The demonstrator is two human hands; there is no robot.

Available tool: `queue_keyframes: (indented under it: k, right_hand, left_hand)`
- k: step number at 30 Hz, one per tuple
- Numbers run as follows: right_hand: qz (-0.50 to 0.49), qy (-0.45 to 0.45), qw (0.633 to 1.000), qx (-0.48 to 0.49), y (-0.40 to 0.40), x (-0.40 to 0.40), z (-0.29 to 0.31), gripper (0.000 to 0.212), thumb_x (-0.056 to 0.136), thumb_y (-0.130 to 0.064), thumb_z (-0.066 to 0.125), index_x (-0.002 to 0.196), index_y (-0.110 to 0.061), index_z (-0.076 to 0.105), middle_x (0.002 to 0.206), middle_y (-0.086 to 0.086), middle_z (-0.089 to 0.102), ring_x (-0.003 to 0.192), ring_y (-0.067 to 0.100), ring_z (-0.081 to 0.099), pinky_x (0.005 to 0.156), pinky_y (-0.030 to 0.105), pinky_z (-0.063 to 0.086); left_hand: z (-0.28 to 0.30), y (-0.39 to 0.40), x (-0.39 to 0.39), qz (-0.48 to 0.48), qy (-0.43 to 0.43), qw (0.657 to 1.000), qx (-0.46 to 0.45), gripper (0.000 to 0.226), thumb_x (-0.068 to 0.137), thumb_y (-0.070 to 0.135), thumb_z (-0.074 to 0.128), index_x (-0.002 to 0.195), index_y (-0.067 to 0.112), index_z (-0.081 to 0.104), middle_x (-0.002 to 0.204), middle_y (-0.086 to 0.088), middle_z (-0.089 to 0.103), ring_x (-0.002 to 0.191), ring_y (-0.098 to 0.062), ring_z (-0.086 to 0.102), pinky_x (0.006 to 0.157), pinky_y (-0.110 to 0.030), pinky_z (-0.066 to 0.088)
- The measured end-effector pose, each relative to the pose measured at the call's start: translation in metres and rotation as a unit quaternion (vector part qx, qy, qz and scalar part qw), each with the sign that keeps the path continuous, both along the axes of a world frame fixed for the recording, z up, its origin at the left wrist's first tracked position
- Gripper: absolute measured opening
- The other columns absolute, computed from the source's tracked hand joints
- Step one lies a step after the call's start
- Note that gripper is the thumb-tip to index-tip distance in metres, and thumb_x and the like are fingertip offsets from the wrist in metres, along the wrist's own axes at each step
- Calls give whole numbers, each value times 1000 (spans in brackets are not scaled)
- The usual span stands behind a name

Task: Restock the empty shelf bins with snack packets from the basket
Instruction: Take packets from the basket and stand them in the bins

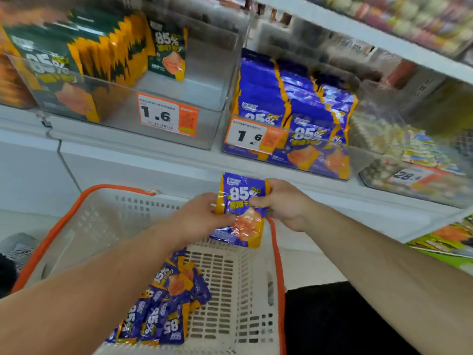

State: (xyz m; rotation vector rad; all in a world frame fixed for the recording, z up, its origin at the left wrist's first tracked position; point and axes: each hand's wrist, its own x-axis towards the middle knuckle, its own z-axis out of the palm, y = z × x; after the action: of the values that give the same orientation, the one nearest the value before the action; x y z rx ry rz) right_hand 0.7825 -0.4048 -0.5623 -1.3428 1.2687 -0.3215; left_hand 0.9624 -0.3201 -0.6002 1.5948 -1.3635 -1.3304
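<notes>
Purple-and-orange foil is what both of my hands hold: a small stack of snack packets (239, 210), raised above the far rim of the basket (245, 298) and below the shelf edge (163, 160).

Hand pose:
- Both forearms reach forward from the bottom corners of the view and meet at the stack.
- My left hand (202, 216) approaches from the left, with its fingers (225, 220) curled onto the stack's left edge and lower face.
- My right hand (284, 203) approaches from the right, thumb across the front of the top packet, fingers wrapped behind the right edge.

Position relative to the fingers:
- The stack stands roughly upright between the two hands, printed face toward me, "85%" readable.
- Its top and bottom ends project clear of both grips.
- I cannot tell how many packets the stack contains; at least two layers show at the lower edge.

Count:
- Basket: one, cream plastic with orange handles (51, 237). A loose pile of purple packets (163, 306) lies at its near left; roughly eight to ten, overlapping, so exact count is uncertain.
- Clear shelf bins in focus: two. The right bin (358, 160) holds purple packets in rows. The left bin (179, 98) holds green-and-orange packets (76, 55) on its left side, with bare floor on its right.
- Orange price tags: two reading "1.6", one on the left bin (167, 115) and one on the right bin (252, 135).
</notes>
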Motion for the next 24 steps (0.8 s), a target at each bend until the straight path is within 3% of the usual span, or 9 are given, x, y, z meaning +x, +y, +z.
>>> queue_keyframes:
  k: [4, 7, 10, 13, 15, 17, 19, 21, 24]
  right_hand:
    - [-8, 125, 976, -177, -3, -34, 50, 29, 73, -10, 82, 96, -12, 64, 109, 12, 71, 98, 25, 67, 89, 43, 55]
    - [33, 291, 883, -366, -3, -58, 93, 47, 57, -41, 76, 103, -31, 66, 109, -10, 70, 102, 14, 65, 88, 39, 54]
    - [58, 368, 832, -411, 1, -75, 128, 45, 76, -31, 76, 118, -28, 61, 120, -4, 65, 110, 22, 60, 88, 36, 51]
    - [40, 372, 807, -458, -4, -92, 152, 26, 80, -22, 71, 97, -23, 53, 109, 4, 64, 101, 29, 59, 78, 37, 49]
    - [-4, 357, 798, -485, -14, -106, 170, 26, 79, -20, 72, 97, -17, 53, 97, 4, 61, 89, 27, 56, 71, 36, 46]
    - [-55, 352, 774, -524, -26, -120, 190, 26, 81, -19, 71, 100, -17, 52, 93, 0, 54, 85, 23, 49, 68, 34, 38]
    - [-81, 362, 737, -565, -37, -130, 204, 25, 83, -19, 69, 100, -17, 49, 95, 3, 51, 87, 26, 48, 69, 35, 36]
    - [-68, 393, 716, -573, -50, -133, 207, 25, 85, -18, 67, 103, -14, 49, 100, 9, 54, 92, 32, 52, 71, 38, 40]
    - [-9, 451, 707, -544, -73, -130, 197, 33, 86, -14, 64, 117, -13, 51, 107, 12, 55, 98, 36, 57, 73, 38, 41]
  left_hand:
    - [26, -18, -32, 36, 0, 997, -72, 16, 78, 17, 77, 90, 24, 68, 84, 1, 75, 81, -18, 71, 82, -40, 55]
    - [48, -36, -59, -11, -28, 990, -138, 16, 77, 18, 76, 86, 25, 65, 75, 9, 73, 70, -8, 66, 73, -36, 52]
    - [74, -59, -85, -41, -69, 976, -204, 17, 77, 29, 72, 92, 25, 66, 76, 12, 70, 72, -5, 64, 72, -33, 53]
    - [106, -79, -113, -39, -95, 959, -263, 13, 84, 22, 72, 95, 23, 65, 77, 9, 69, 73, -9, 64, 68, -29, 50]
    - [129, -90, -125, -15, -131, 940, -314, 12, 85, 24, 70, 90, 23, 59, 78, 9, 67, 73, -11, 61, 65, -23, 46]
    - [149, -100, -129, 6, -193, 909, -369, 16, 86, 26, 69, 97, 25, 58, 89, 10, 66, 84, -14, 61, 74, -27, 46]
    - [161, -114, -126, 6, -323, 854, -408, 41, 84, 33, 68, 123, 24, 56, 120, 4, 62, 112, -20, 56, 91, -35, 43]
    - [163, -126, -118, -20, -447, 814, -370, 67, 83, 48, 66, 140, 24, 41, 144, 2, 46, 132, -21, 41, 104, -40, 31]
    - [153, -137, -107, -65, -552, 788, -265, 89, 81, 67, 56, 151, 24, 23, 157, 2, 26, 143, -19, 25, 113, -44, 21]
